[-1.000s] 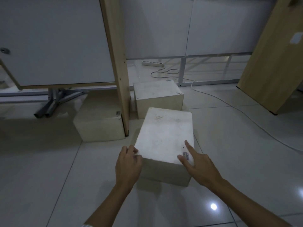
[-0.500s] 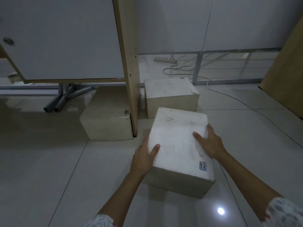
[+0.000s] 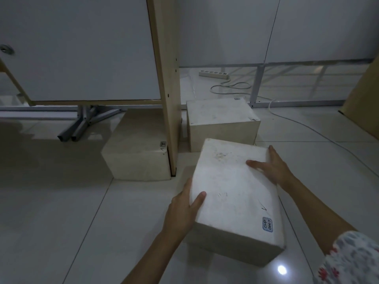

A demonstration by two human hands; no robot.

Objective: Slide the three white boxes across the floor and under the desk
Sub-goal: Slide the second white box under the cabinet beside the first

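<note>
Gripping the near white box [image 3: 235, 193] from both sides, head view, only view available: left hand [image 3: 182, 210] clasps the left edge, thumb lying on the top face, fingers wrapped down the side and out of sight; right hand [image 3: 270, 167] lies spread over the far right edge, thumb flat on top, fingers curled over the rim; neither hand closes round anything else. Box sits on the tiled floor [image 3: 61, 222], skewed, long axis running away from the person, far end just short of the second box [image 3: 221, 124]; second box is under the desk opening right of the wooden desk panel [image 3: 166, 89]; third box [image 3: 137, 154] lies left of that panel, touching it.

Judgement on technique: push low and level so the base keeps flat on the tile; steer the far end right, clear of the second box, or nudge it deeper; watch the cable [image 3: 303, 126] on the floor to the right, since a corner could snag it; keep fingers off the panel side.
</note>
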